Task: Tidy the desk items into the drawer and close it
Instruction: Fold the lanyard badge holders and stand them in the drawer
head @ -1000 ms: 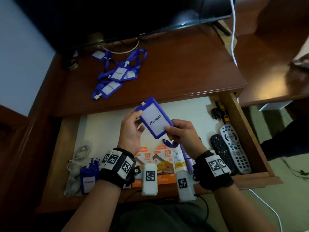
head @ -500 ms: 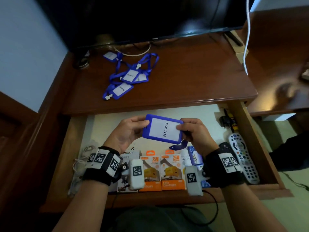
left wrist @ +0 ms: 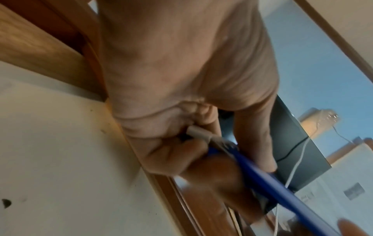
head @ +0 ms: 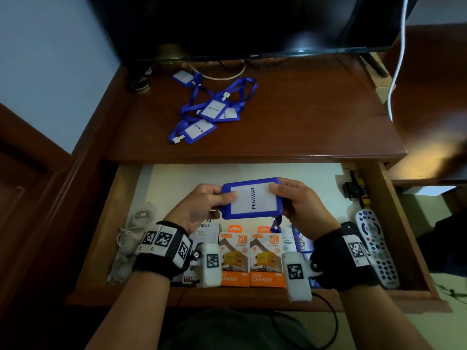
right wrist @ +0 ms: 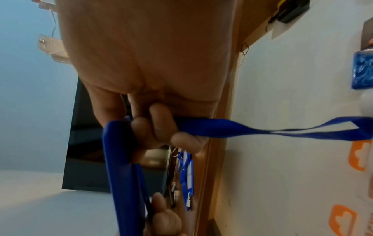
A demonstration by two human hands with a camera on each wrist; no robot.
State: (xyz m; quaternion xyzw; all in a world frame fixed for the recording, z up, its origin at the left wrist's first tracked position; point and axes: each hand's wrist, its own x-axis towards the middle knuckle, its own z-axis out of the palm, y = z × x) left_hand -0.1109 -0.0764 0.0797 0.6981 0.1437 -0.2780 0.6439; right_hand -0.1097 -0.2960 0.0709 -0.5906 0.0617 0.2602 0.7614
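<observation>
— Held over the open drawer [head: 131, 210]: blue badge holder [head: 252, 198] marked PELAWAT, level and face up, pinched at its left edge by the left hand [head: 202, 205] and at its right edge by the right hand [head: 298, 205].

— And each grip?

— Left: thumb on top, fingers curled beneath, a small white clip [left wrist: 198, 133] tucked against the palm in the left wrist view. Right: thumb on the card face, fingers curled under, gathering the blue lanyard strap [right wrist: 242, 128], its loose loop trailing toward the near side of the drawer.

— Why held flat, two-handed?

— Likely to keep the strap bundled under the holder, ready to go down as one neat packet rather than a tangle.

— Room to land it?

— Pale drawer floor bare across the far half, directly below the holder. Near half packed: coiled white cable [head: 136, 223] at near left, two orange charger boxes [head: 250, 258] in the near middle, a grey remote [head: 376, 251] along the right wall, a dark plug [head: 353, 188] in the far right corner.

— Still waiting?

— More blue badges [head: 212, 109] with tangled lanyards on the table [head: 316, 117], far of the drawer, well apart from the hands. Drawer pulled fully out, not yet closed.
</observation>
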